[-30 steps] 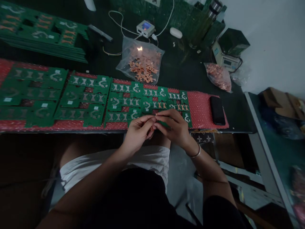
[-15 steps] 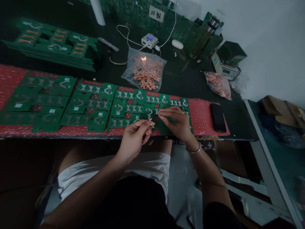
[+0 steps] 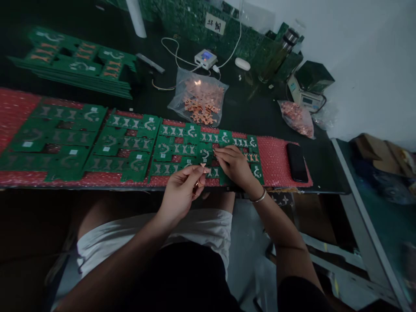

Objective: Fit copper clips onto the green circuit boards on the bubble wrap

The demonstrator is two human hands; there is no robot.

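Observation:
My left hand [image 3: 182, 186] is closed above the front edge of the table, pinching a small bow-tie-shaped copper piece [image 3: 203, 165] between thumb and forefinger. More copper shows under its curled fingers. My right hand [image 3: 236, 168] is over a green circuit board [image 3: 205, 149], fingertips drawn together at its middle row; whatever they pinch is too small to make out. Just right of that hand, another circuit board [image 3: 255, 143] carries copper pieces [image 3: 251, 157] in its middle row. Further boards [image 3: 175, 141] lie to the left, with silvery bow-tie pads.
Beyond the boards lies a clear bag of copper pieces [image 3: 201, 104]. Red bubble wrap [image 3: 276, 158] runs under the boards, with a black phone [image 3: 297, 162] at right. A board stack [image 3: 78, 69], a second copper bag [image 3: 296, 118] and a scale [image 3: 307, 97] stand farther back.
My right hand has shifted slightly left, and more of the copper pieces on the rightmost board now show. My left hand stays nearly in place with its copper piece. The view has moved slightly.

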